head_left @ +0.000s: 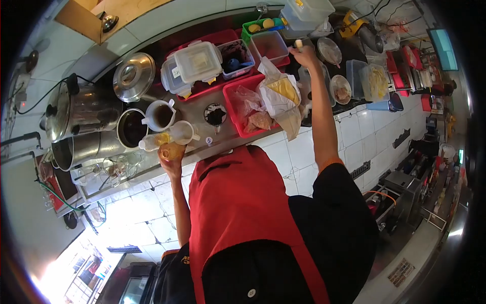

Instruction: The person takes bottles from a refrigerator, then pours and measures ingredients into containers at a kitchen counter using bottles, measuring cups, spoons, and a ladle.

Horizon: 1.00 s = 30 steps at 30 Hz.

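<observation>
At the counter's front edge my left hand is closed around a clear container of amber liquid. A clear plastic jug and a bottle with yellowish contents stand right beside it. My right hand reaches to the back right, its fingers closed on a small pale object, partly hidden. Near that hand are a clear tub and a round clear lid. Below and left of the right forearm, a red tray holds plastic bags and a paper-wrapped yellow item.
Large metal pots and a steel lid crowd the counter's left. Glass mugs stand near its front edge. Lidded plastic boxes lie at the back. More containers line the right side.
</observation>
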Tool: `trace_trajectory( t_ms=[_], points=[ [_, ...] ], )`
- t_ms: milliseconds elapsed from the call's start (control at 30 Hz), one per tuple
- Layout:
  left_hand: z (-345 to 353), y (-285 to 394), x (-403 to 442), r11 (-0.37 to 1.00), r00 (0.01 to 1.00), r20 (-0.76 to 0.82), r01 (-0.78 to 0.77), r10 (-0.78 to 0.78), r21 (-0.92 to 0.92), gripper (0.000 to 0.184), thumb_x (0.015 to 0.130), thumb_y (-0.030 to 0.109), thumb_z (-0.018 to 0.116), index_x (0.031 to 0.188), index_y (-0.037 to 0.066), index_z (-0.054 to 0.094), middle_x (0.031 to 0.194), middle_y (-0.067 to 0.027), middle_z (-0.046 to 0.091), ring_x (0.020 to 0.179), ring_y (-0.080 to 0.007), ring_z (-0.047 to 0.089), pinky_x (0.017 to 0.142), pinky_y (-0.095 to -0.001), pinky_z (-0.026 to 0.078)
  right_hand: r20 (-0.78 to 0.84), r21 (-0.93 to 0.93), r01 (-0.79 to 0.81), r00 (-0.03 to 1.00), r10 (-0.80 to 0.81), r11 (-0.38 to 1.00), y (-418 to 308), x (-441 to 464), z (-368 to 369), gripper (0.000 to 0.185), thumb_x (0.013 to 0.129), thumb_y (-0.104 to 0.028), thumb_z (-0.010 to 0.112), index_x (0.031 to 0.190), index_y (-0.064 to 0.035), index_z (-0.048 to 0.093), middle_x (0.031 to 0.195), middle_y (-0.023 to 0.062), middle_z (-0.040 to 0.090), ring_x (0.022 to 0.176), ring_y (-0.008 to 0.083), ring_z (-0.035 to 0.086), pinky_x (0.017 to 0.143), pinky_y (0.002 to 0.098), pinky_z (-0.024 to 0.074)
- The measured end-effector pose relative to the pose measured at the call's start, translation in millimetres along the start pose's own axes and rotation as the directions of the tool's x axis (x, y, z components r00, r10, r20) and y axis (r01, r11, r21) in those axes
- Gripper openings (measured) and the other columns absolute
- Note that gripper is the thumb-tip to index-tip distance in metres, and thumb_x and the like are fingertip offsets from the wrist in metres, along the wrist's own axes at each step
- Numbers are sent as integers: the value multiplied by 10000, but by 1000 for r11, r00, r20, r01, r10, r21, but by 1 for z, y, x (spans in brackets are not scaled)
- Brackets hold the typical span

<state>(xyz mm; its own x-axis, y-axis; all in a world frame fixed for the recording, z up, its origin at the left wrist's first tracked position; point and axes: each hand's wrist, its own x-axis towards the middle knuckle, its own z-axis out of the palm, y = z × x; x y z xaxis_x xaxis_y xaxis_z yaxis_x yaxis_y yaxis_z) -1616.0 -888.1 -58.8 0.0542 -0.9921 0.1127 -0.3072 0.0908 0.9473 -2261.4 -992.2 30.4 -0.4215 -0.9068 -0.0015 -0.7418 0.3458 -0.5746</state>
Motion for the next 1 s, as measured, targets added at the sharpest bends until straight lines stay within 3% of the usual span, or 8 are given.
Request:
trace_trajectory(
  t_ms=[67,133,267,467,667,800,867,1000],
  points=[
    [-3,7,-3,983,999,-1,-48,49,178,884,655,182,940,1368,23,443,1267,-165,564,1143,-276,575,991,-400,480,37,-167,-138,989,146,976,-6,17,16,668,812,-546,732,1045,79,693,1112,331,658,997,487,658,872,491,527],
    [-13,-13,-13,1000,1000,26,12,-12,-2,930,647,156,942,1402,40,412,1352,-168,506,1200,-287,543,1028,-424,463,9,-260,-110,993,116,959,7,38,36,682,794,-562,742,1027,77,694,1084,329,666,999,473,661,879,497,528],
    [-39,-10,-42,946,967,-36,256,-254,200,811,700,93,896,1374,61,447,1374,-144,498,1184,-291,565,972,-446,514,-13,-362,-87,996,88,928,27,60,57,729,786,-625,722,940,87,696,973,338,680,949,469,673,840,513,535],
    [-49,20,-83,885,928,12,351,-372,306,229,867,65,725,1066,-24,653,1015,-129,703,850,-211,693,707,-322,600,-56,-197,-19,998,8,980,42,71,76,552,897,-466,660,824,80,679,823,337,660,866,503,659,765,544,532],
    [-11,62,-84,838,883,104,389,-457,384,214,862,118,746,994,-25,658,859,-145,726,673,-208,712,612,-313,581,75,-241,130,991,-115,962,57,78,79,485,916,-404,627,826,71,661,832,327,661,861,495,655,769,541,529],
    [12,133,-50,564,709,110,447,-697,694,358,884,342,736,867,-12,689,625,-122,696,486,-190,660,495,-334,516,34,-203,255,967,-254,945,51,76,73,538,927,-413,620,789,106,656,796,354,641,832,497,656,756,552,510],
    [22,167,-32,602,704,130,478,-698,639,346,882,340,735,872,-4,690,629,-122,695,521,-216,674,533,-361,520,81,-203,250,968,-238,947,49,80,70,534,926,-404,620,783,110,651,797,359,637,826,504,649,744,559,508],
    [35,208,-13,728,892,83,305,-444,614,290,868,286,751,932,13,676,703,-159,702,670,-322,701,617,-423,505,105,-219,217,975,-198,951,33,77,36,473,939,-349,614,819,107,649,839,351,644,867,503,643,755,552,503]
  ],
)
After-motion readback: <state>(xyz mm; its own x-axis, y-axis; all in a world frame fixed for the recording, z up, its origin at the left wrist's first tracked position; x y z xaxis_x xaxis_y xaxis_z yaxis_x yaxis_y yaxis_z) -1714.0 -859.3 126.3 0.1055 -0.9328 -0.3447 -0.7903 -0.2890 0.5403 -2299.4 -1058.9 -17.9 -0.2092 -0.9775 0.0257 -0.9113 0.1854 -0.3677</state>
